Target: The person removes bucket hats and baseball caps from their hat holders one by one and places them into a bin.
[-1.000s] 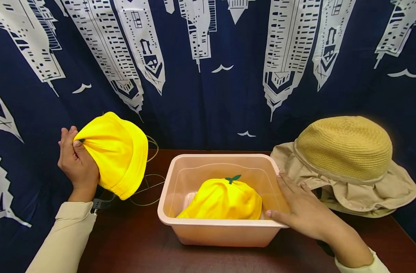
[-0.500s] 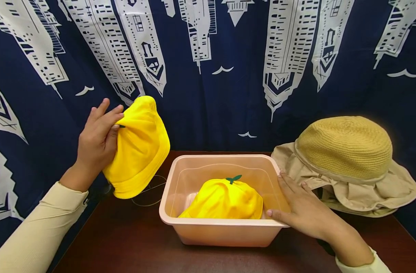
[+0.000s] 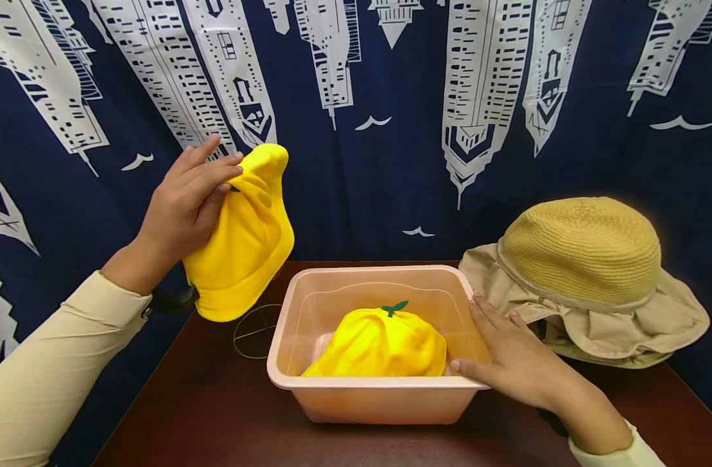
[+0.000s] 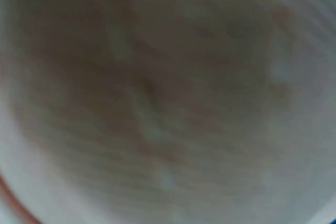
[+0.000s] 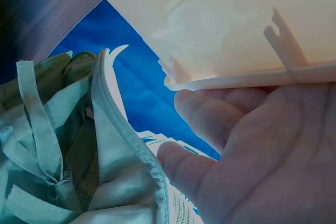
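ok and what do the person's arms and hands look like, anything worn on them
The left hand and right hand wear no gloves. The left sleeve and right sleeve are pale cream. A dark band-like piece shows by the left sleeve, another dark piece near the right one.

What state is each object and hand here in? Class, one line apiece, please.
Held yellow hat: up in the air, fabric creased, outside the bin.
Left hand: pinching that hat near its crown.
Bin: upright, uncovered, one hat inside.
Yellow hat in the bin: crown up, green leaves on top.
Right hand: resting on the bin's right rim.
Straw hat: crown up, brim rumpled.
Curtain: hanging, printed buildings upside down.
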{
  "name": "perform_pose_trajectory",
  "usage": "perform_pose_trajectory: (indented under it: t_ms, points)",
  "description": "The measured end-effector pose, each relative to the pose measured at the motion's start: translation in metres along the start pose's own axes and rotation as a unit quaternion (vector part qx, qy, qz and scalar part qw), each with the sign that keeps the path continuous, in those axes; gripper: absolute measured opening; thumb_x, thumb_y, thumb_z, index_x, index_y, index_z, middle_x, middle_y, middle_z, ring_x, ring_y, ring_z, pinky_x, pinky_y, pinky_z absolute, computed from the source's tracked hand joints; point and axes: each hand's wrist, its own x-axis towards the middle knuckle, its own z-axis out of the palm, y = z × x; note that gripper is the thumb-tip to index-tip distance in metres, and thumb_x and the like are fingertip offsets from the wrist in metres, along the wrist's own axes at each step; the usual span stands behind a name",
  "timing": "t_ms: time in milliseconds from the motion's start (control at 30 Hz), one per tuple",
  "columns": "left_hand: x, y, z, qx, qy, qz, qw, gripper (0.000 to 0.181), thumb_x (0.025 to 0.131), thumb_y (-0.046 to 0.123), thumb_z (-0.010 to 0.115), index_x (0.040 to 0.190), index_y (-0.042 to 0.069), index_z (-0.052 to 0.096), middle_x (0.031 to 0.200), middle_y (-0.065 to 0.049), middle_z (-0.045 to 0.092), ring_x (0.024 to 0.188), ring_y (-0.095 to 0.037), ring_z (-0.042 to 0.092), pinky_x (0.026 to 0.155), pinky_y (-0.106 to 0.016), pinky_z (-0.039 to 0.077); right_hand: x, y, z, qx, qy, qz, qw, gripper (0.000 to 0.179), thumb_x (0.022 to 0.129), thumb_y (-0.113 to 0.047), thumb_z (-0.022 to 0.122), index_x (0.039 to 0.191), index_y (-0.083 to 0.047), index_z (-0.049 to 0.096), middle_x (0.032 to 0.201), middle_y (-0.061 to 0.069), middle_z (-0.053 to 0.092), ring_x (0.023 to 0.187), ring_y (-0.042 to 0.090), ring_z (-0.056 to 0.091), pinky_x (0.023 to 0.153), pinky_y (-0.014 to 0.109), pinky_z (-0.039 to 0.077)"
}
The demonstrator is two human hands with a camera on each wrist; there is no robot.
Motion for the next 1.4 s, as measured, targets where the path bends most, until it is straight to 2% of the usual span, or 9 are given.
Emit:
perform_pose_trajectory:
  t_ms: [200,433,600,700,900,1067,1167,1267,1400]
  points:
    - [-0.004,-0.013,-0.012,0.036,0.047,-0.045,0.9972,0.026,0.102,0.015,0.056,0.118,-0.002,0.068,0.123,-0.017,0.067,0.136,-0.030,0.047,0.117,-0.044,0.026,0.001,-0.001,0.000,-0.001,-0.003,-0.001,1.0000,0.104,0.088,-0.069,0.056,0.153,0.007,0.025,0.161,0.023,0.019,0.146,0.040,0.021,0.116,0.061,0.011]
    - [-0.003,-0.028,-0.034,0.088,0.059,-0.085,0.9908,0.026,0.100,0.007,0.057,0.123,-0.002,0.066,0.128,-0.014,0.065,0.138,-0.019,0.043,0.117,-0.040,0.025,0.001,-0.001,0.001,0.005,-0.006,0.000,1.0000,0.103,0.089,-0.068,0.057,0.153,0.007,0.025,0.161,0.023,0.018,0.146,0.040,0.021,0.117,0.060,0.009]
    - [0.005,-0.030,-0.045,0.109,0.087,-0.122,0.9826,0.028,0.100,0.005,0.056,0.126,0.000,0.065,0.128,-0.014,0.065,0.138,-0.014,0.042,0.116,-0.037,0.028,0.002,-0.001,0.000,0.001,-0.005,-0.002,1.0000,0.103,0.089,-0.066,0.057,0.153,0.007,0.025,0.161,0.023,0.019,0.146,0.041,0.021,0.117,0.061,0.009]
    - [0.013,-0.023,-0.049,0.113,0.100,-0.126,0.9805,0.029,0.101,0.004,0.055,0.127,-0.002,0.065,0.128,-0.016,0.064,0.138,-0.013,0.042,0.115,-0.036,0.030,0.003,-0.001,-0.002,-0.001,0.000,-0.003,1.0000,0.103,0.089,-0.067,0.057,0.153,0.007,0.026,0.161,0.024,0.019,0.146,0.042,0.021,0.116,0.062,0.009]
    - [0.032,0.000,-0.048,0.089,0.118,-0.090,0.9849,0.025,0.097,-0.004,0.057,0.120,-0.006,0.066,0.125,-0.019,0.065,0.137,-0.016,0.044,0.116,-0.038,0.028,0.002,-0.001,-0.001,0.003,-0.003,-0.002,1.0000,0.103,0.089,-0.068,0.056,0.153,0.007,0.026,0.161,0.023,0.019,0.146,0.042,0.022,0.116,0.062,0.010]
    - [0.053,0.013,-0.042,0.054,0.140,-0.062,0.9868,0.022,0.095,-0.007,0.057,0.116,-0.008,0.066,0.123,-0.019,0.067,0.135,-0.017,0.047,0.115,-0.040,0.031,0.002,0.000,-0.002,0.000,-0.001,-0.001,1.0000,0.103,0.089,-0.068,0.056,0.153,0.006,0.026,0.161,0.023,0.019,0.146,0.041,0.022,0.116,0.062,0.010]
    - [0.061,0.019,-0.031,0.021,0.139,-0.025,0.9897,0.020,0.097,-0.004,0.057,0.114,-0.007,0.066,0.122,-0.018,0.067,0.134,-0.020,0.049,0.114,-0.041,0.033,0.001,0.000,-0.002,0.004,0.002,-0.001,1.0000,0.102,0.089,-0.067,0.057,0.153,0.006,0.026,0.161,0.023,0.019,0.146,0.041,0.021,0.117,0.061,0.009]
    - [0.063,0.024,-0.015,-0.012,0.129,0.034,0.9910,0.021,0.101,0.006,0.055,0.113,-0.006,0.066,0.120,-0.019,0.068,0.133,-0.027,0.050,0.113,-0.043,0.035,0.001,0.000,-0.002,0.009,0.002,0.000,1.0000,0.102,0.089,-0.067,0.057,0.154,0.005,0.025,0.162,0.022,0.019,0.146,0.041,0.021,0.117,0.060,0.008]
    - [0.064,0.033,0.012,-0.070,0.093,0.097,0.9884,0.033,0.105,0.022,0.048,0.113,-0.004,0.066,0.120,-0.018,0.068,0.133,-0.032,0.050,0.111,-0.045,0.037,-0.001,0.000,0.000,0.010,0.006,-0.001,0.9999,0.103,0.089,-0.068,0.057,0.154,0.005,0.026,0.162,0.022,0.018,0.146,0.040,0.021,0.117,0.061,0.010]
